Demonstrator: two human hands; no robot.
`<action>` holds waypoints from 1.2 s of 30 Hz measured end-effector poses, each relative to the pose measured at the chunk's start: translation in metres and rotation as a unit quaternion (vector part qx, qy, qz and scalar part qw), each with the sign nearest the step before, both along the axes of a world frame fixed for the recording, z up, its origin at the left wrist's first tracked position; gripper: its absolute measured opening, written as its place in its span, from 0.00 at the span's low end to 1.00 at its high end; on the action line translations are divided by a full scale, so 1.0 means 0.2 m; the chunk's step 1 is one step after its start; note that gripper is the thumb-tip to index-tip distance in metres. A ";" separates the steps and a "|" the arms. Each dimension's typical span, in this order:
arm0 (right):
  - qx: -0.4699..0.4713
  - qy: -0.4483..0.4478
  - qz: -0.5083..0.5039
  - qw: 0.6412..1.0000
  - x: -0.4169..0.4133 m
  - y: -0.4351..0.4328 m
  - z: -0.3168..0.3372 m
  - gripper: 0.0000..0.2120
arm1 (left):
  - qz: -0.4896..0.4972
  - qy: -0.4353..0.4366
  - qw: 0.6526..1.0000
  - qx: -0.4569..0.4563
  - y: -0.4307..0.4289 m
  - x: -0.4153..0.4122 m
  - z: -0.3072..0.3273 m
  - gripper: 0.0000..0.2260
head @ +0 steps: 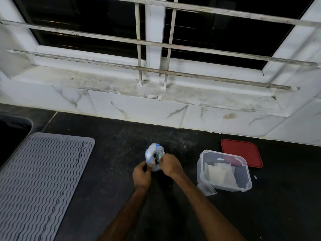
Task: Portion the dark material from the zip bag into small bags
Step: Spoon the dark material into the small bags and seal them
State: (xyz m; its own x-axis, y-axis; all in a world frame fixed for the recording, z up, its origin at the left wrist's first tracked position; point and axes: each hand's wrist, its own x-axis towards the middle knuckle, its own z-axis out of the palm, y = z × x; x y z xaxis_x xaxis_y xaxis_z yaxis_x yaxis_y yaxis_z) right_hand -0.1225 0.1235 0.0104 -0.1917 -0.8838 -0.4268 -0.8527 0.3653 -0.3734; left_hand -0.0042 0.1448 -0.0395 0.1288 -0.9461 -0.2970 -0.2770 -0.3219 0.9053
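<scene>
open counter (111,171) between mat (43,171) and container (224,171).

Both hands cover the lower part of the zip bag (153,154), so its dark contents barely show, while the grey mat (40,174) runs off the left edge and the clear container (224,171) holds indistinct pale packets.

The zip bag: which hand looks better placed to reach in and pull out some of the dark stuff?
Probably the right hand. Its fingers sit at the zip bag's open mouth, beside the dark material, and the clear container lies on its side. The left hand grips the bag lower, steadying it.
</scene>
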 end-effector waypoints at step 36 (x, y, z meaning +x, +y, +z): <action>0.081 -0.362 -0.103 0.923 -0.15 0.20 0.26 0.15 | 0.123 0.021 0.992 -0.029 0.03 0.17 0.14 0.27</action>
State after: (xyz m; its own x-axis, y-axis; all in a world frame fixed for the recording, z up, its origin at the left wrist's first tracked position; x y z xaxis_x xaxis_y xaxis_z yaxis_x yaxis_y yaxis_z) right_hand -0.1519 0.1636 0.0622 0.0389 -0.7737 -0.6323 -0.3071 0.5930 -0.7444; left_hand 0.0301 0.1508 -0.0124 0.3459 -0.9036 -0.2527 -0.1588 -0.3218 0.9334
